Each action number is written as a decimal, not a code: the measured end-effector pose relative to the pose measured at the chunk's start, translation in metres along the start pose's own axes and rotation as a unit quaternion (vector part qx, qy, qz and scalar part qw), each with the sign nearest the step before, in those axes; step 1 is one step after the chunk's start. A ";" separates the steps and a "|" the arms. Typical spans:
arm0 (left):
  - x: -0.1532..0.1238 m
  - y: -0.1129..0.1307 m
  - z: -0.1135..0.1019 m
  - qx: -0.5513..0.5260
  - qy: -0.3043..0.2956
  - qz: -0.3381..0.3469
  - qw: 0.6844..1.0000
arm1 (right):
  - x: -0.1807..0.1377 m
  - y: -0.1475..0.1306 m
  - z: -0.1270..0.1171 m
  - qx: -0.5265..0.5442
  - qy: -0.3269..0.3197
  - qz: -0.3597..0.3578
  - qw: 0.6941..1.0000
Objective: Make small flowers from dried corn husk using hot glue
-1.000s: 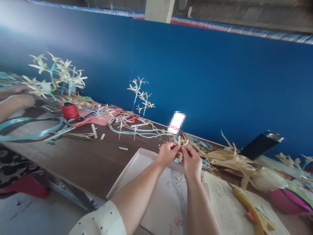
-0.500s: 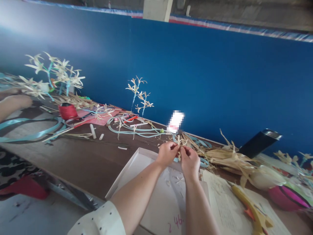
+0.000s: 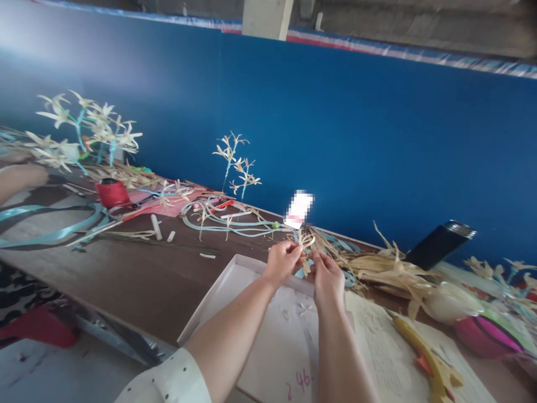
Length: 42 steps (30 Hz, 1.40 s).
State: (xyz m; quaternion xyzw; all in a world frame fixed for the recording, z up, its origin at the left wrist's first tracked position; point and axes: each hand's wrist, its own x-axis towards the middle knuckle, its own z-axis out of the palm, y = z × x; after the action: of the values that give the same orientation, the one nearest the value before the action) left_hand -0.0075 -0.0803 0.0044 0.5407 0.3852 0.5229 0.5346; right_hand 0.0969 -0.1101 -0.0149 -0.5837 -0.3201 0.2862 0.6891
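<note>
A small pale husk flower [image 3: 307,240] with thin curling petals is pinched between the thumb and fingers of my left hand [image 3: 280,262], above the far edge of a shallow white box [image 3: 212,294]. Just right of it, my right hand [image 3: 329,280] is closed in a pinch close to the flower's lower petals; what lies between its fingertips is too small to tell. Inside the box are a few small pale flower pieces [image 3: 302,309] and handwritten pink numbers. Dried husks [image 3: 377,268] lie to the right of my hands.
A yellow glue gun [image 3: 423,347] lies on printed paper [image 3: 369,330] at right. A black bottle [image 3: 438,246] leans by the blue partition [image 3: 356,140]. Finished flower sprigs [image 3: 229,151], coiled pale-blue cord [image 3: 247,229] and red thread [image 3: 112,193] stand leftward. Another person's arm [image 3: 20,180] is at far left.
My hands have drawn slightly apart, and the flower now shows more in my left fingers. The whole view has shifted a little.
</note>
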 end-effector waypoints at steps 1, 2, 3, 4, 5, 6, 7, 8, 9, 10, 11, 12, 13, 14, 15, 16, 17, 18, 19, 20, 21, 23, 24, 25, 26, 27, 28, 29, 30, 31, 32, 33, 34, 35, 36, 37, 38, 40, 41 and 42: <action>0.000 0.000 0.000 0.000 0.001 0.000 1.000 | 0.000 -0.001 0.000 0.039 -0.010 0.021 0.999; 0.000 0.000 -0.001 0.001 0.002 0.002 1.000 | -0.001 -0.002 0.001 0.077 -0.019 0.040 0.996; 0.000 0.000 -0.001 0.002 0.003 0.004 1.000 | -0.001 -0.004 0.001 0.110 -0.028 0.057 0.992; 0.000 0.000 -0.001 0.003 0.004 0.007 1.000 | -0.002 -0.006 0.001 0.134 -0.035 0.068 0.988; 0.000 0.000 -0.001 0.004 0.005 0.009 1.000 | -0.002 -0.008 0.001 0.151 -0.043 0.078 0.984; 0.000 0.001 -0.001 0.006 0.007 0.010 1.000 | -0.003 -0.010 0.000 0.167 -0.050 0.087 0.981; 0.000 0.001 -0.001 0.008 0.008 0.009 1.000 | -0.003 -0.011 0.000 0.180 -0.059 0.095 0.977; 0.000 0.002 -0.001 0.009 0.009 0.009 1.000 | -0.003 -0.013 -0.001 0.191 -0.068 0.102 0.974; 0.000 0.002 -0.001 0.009 0.008 0.010 1.000 | -0.003 -0.013 -0.002 0.199 -0.076 0.108 0.971; 0.000 0.002 -0.001 0.008 0.008 0.011 1.000 | -0.003 -0.014 -0.002 0.203 -0.081 0.112 0.969; 0.000 0.002 -0.001 0.005 0.007 0.011 1.000 | -0.004 -0.014 -0.003 0.205 -0.082 0.115 0.969; 0.000 0.002 -0.001 0.003 0.006 0.011 1.000 | -0.003 -0.014 -0.003 0.206 -0.078 0.117 0.968; 0.000 0.002 -0.001 0.001 0.006 0.010 1.000 | -0.003 -0.013 -0.004 0.206 -0.073 0.119 0.969; 0.000 0.001 -0.001 0.000 0.005 0.007 1.000 | -0.003 -0.013 -0.004 0.207 -0.067 0.120 0.969; 0.000 0.001 -0.001 -0.002 0.005 0.005 1.000 | -0.003 -0.012 -0.004 0.208 -0.061 0.121 0.969; 0.000 0.000 -0.001 -0.005 0.003 0.004 1.000 | -0.003 -0.012 -0.004 0.209 -0.058 0.122 0.969; 0.000 -0.001 -0.001 -0.007 0.001 0.004 1.000 | -0.003 -0.012 -0.004 0.208 -0.056 0.120 0.969; 0.000 -0.002 0.000 -0.009 0.000 0.006 1.000 | -0.003 -0.011 -0.003 0.204 -0.057 0.118 0.970; 0.001 -0.003 0.000 -0.009 -0.002 0.009 1.000 | -0.003 -0.011 -0.003 0.197 -0.058 0.116 0.972; 0.001 -0.005 0.000 -0.008 -0.004 0.014 1.000 | -0.003 -0.011 -0.003 0.189 -0.058 0.114 0.974; 0.002 -0.007 0.000 -0.005 -0.006 0.019 1.000 | -0.004 -0.011 -0.002 0.181 -0.057 0.111 0.976; 0.003 -0.011 0.000 0.002 -0.009 0.030 0.999 | -0.005 -0.011 -0.001 0.163 -0.051 0.102 0.980; 0.004 -0.012 0.000 0.006 -0.011 0.034 0.999 | -0.005 -0.010 -0.001 0.152 -0.043 0.096 0.983; 0.004 -0.014 0.000 0.010 -0.011 0.035 0.999 | -0.006 -0.010 -0.001 0.138 -0.031 0.087 0.986; 0.005 -0.015 0.000 0.019 -0.009 0.035 0.999 | -0.006 -0.009 0.000 0.122 -0.018 0.079 0.989; 0.005 -0.015 0.000 0.033 -0.007 0.034 0.999 | -0.006 -0.009 0.000 0.104 0.000 0.070 0.992; 0.005 -0.015 0.000 0.049 -0.004 0.031 0.998 | -0.007 -0.010 0.000 0.092 0.015 0.060 0.994; 0.004 -0.014 0.000 0.065 0.001 0.025 0.998 | -0.007 -0.011 0.000 0.083 0.029 0.049 0.995; 0.004 -0.013 0.000 0.082 0.005 0.021 0.996 | -0.007 -0.014 -0.001 0.081 0.042 0.041 0.995; 0.003 -0.012 0.000 0.100 0.004 0.020 0.995 | -0.009 -0.018 -0.001 0.084 0.055 0.032 0.994; 0.002 -0.011 0.000 0.115 -0.003 0.018 0.993 | -0.011 -0.024 -0.002 0.089 0.066 0.024 0.994; 0.001 -0.010 0.000 0.127 -0.006 0.020 0.992 | -0.014 -0.031 -0.004 0.093 0.069 0.017 0.993; 0.000 -0.009 0.000 0.137 -0.012 0.023 0.990 | -0.018 -0.040 -0.007 0.093 0.066 0.005 0.993; -0.001 -0.009 -0.001 0.140 -0.014 0.030 0.990 | -0.024 -0.049 -0.012 0.081 0.057 -0.010 0.995; -0.002 -0.010 -0.001 0.138 -0.019 0.041 0.989 | -0.030 -0.057 -0.020 0.053 0.044 -0.029 0.997; -0.002 -0.010 -0.001 0.134 -0.023 0.050 0.989 | -0.036 -0.065 -0.030 0.012 0.035 -0.050 0.998; -0.002 -0.011 -0.001 0.129 -0.025 0.056 0.990 | -0.042 -0.072 -0.044 -0.049 0.034 -0.069 0.996; -0.002 -0.013 -0.002 0.121 -0.030 0.058 0.991 | -0.053 -0.079 -0.083 -0.170 0.045 -0.075 0.982; -0.002 -0.014 -0.002 0.117 -0.032 0.056 0.991 | -0.056 -0.079 -0.107 -0.214 0.070 -0.063 0.972; -0.001 -0.014 -0.002 0.115 -0.034 0.055 0.991 | -0.058 -0.078 -0.134 -0.248 0.103 -0.039 0.962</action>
State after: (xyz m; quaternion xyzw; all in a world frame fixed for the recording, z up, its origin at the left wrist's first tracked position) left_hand -0.0071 -0.0794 -0.0101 0.6363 0.3939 0.4854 0.4521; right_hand 0.1655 -0.2504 0.0407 -0.7501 -0.3306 0.1090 0.5623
